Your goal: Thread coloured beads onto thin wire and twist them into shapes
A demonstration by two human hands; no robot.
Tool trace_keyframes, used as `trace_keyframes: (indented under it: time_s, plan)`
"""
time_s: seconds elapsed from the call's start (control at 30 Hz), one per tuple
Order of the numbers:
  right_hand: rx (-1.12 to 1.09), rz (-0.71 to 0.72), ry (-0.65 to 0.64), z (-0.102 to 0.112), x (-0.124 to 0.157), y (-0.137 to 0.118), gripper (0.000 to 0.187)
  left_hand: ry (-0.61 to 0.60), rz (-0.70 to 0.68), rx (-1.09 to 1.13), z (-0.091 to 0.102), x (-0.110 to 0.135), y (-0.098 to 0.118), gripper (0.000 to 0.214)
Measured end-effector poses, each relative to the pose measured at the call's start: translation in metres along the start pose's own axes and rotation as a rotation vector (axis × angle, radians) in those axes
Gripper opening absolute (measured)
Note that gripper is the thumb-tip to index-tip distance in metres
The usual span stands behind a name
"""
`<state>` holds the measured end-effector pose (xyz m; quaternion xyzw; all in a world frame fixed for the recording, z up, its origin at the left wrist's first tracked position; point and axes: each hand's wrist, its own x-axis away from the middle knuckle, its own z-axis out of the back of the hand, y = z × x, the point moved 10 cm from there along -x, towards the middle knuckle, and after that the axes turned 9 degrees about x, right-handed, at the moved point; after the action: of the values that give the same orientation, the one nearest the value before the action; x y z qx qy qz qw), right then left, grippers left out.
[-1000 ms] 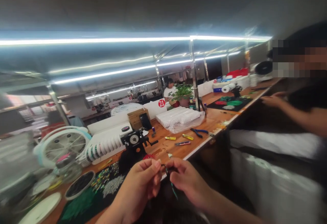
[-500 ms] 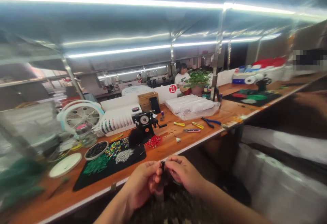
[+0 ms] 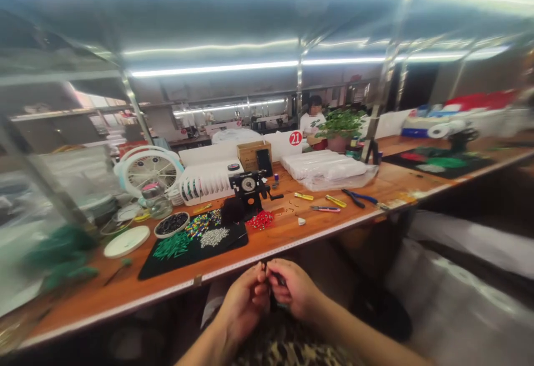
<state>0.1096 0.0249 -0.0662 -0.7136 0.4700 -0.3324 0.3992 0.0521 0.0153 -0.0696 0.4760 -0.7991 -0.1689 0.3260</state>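
Below the table's front edge, my left hand (image 3: 246, 299) and my right hand (image 3: 294, 285) meet fingertip to fingertip. Both are closed in a pinch. Something small and dark shows between the fingertips, too tiny to name. Nearest on the table (image 3: 283, 238) is a black mat (image 3: 221, 252) with piles of green pieces (image 3: 172, 245), silvery pieces (image 3: 214, 237) and multicoloured beads (image 3: 197, 224). Beside the mat lies a pile of red pieces (image 3: 261, 220), in front of a black hand-cranked device with a dial (image 3: 249, 185).
Yellow-handled tools (image 3: 336, 201), a pink-handled cutter (image 3: 325, 209) and blue-handled pliers (image 3: 359, 197) lie to the right. Behind them are plastic-wrapped white packs (image 3: 327, 168). At left stand a dish of black pieces (image 3: 172, 223), a white lid (image 3: 127, 242) and a large white wheel (image 3: 150, 172).
The whole view has shifted, so the table and its contents appear farther right and slightly higher. My hands stay together, and their fingertips have come closer.
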Motion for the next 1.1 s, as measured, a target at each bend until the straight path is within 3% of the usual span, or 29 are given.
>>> trace_keyframes:
  time_s: [0.13,0.23,0.33,0.6,0.87,1.1]
  plan:
    - [0.138,-0.023,0.072,0.003,-0.007,0.027,0.037,0.075,-0.033,0.075,0.029,0.005,-0.007,0.021]
    - [0.204,0.02,0.127,0.005,-0.013,0.031,0.035,0.108,-0.069,0.099,0.038,0.005,-0.004,0.019]
    - [0.287,0.106,0.167,0.006,-0.016,0.021,0.03,0.134,-0.118,0.119,0.041,0.001,0.002,0.017]
    - [0.82,0.438,0.351,0.0,-0.001,-0.025,0.019,0.173,-0.196,0.167,0.045,-0.004,0.004,0.019]
    - [0.979,0.537,0.393,-0.003,-0.001,-0.028,0.014,0.246,-0.206,0.214,0.049,-0.002,0.004,0.008]
    - [0.999,0.504,0.393,-0.003,-0.004,-0.026,0.014,0.262,-0.198,0.229,0.049,-0.004,-0.001,0.006]
